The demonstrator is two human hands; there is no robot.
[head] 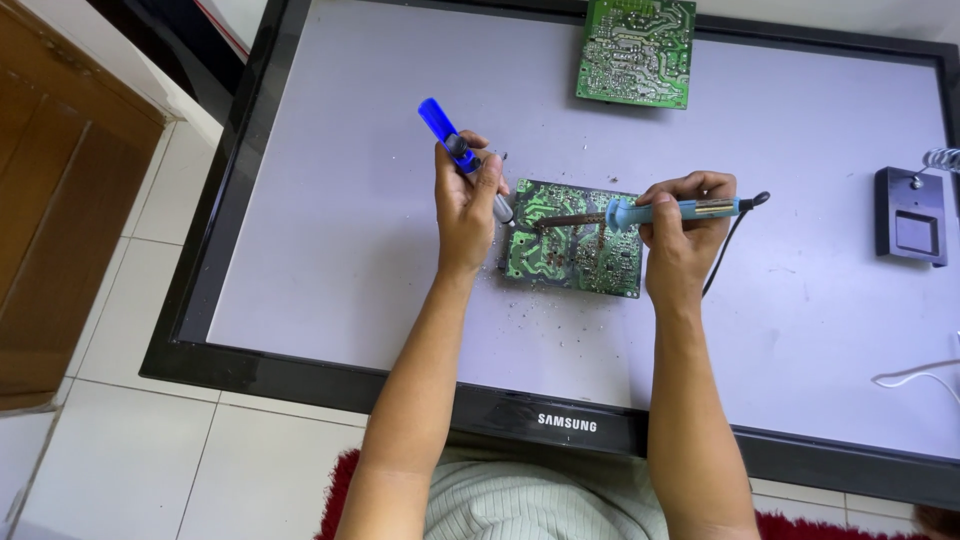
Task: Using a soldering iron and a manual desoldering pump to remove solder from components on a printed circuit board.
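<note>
Right hand point(682, 232) closes around the soldering iron point(668, 210), tip on the thin, stiff, probably fragile circuit board point(572, 238). Left hand point(466, 205), at the board's left edge, closes around the light blue desoldering pump point(455, 145); the board is best held by its edges.

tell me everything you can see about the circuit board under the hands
The green circuit board is rectangular and lies flat, solder side up, with pale traces and silvery joints, on the white panel of a flat screen. Small debris is scattered around it. The soldering iron in the right hand has its tip on it; the left hand holds a blue desoldering pump at its left edge.
</note>
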